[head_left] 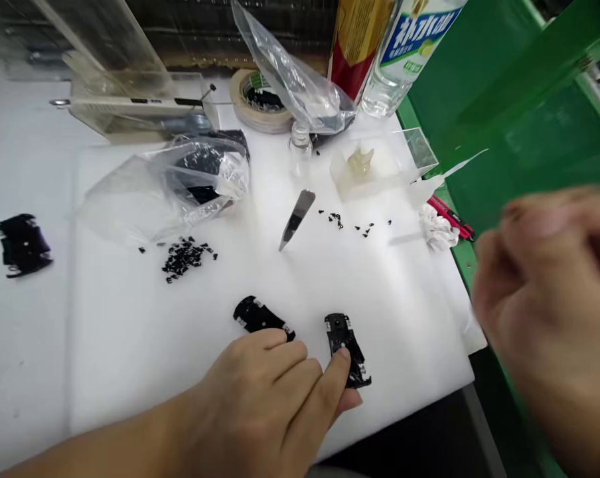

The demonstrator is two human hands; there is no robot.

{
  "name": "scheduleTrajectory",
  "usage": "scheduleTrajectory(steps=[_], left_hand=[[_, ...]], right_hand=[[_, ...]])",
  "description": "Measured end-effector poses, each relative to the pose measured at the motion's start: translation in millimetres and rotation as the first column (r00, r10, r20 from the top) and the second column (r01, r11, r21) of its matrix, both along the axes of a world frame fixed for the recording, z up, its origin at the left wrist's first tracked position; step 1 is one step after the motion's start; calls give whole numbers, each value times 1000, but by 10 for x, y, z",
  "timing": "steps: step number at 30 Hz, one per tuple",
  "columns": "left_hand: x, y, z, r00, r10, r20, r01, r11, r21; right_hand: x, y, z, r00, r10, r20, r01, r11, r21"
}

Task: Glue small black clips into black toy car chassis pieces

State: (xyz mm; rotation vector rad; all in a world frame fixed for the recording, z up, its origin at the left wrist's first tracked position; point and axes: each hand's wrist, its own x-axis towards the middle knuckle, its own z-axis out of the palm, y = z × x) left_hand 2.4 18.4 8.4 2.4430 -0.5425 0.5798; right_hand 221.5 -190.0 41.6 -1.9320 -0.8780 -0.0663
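Note:
My left hand point(280, 398) reaches over the white board, its index fingertip pressed on a black toy-car-shaped plastic part point(336, 332) and its thumb at the part's near edge. A second black part point(255, 313) lies just beyond the curled knuckles, partly hidden by them. At the right edge, my right hand point(543, 285) is raised off the board, blurred, with fingers curled in; whatever they hold, if anything, cannot be made out. A pointed metal blade point(298, 218) lies mid-board. Small black pieces form a pile point(184, 257), with several scattered bits point(336, 219) farther right.
Another black part point(24, 245) lies far left. Behind stand a plastic bag point(180, 179) with black contents, a tape roll point(240, 99), a small glass bottle point(300, 147), a clear container point(354, 172) and a drink bottle point(399, 53). A red cutter point(447, 216) lies by the green panel point(514, 146).

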Motion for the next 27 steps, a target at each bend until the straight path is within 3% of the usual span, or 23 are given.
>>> scheduleTrajectory(steps=[4, 7, 12, 17, 27], left_hand=[[-38, -92, -13, 992, 95, -84, -96, 995, -17], [-28, -178, -16, 984, 130, -123, -133, 991, -19], [-49, -239, -1, 972, 172, -159, -173, 985, 9], [-141, -233, 39, 957, 258, -135, -248, 965, 83], [-141, -239, 67, 959, 236, -155, -219, 969, 115]], right_hand=[[-536, -130, -298, 986, -124, -108, 140, 977, 160], [-668, -159, -400, 984, -111, -138, 139, 967, 213], [-643, -189, -346, 989, -2, -147, 26, 987, 161], [-668, -192, -276, 984, -21, -176, 26, 999, 29], [-663, -198, -234, 978, 52, -202, -55, 998, -5]])
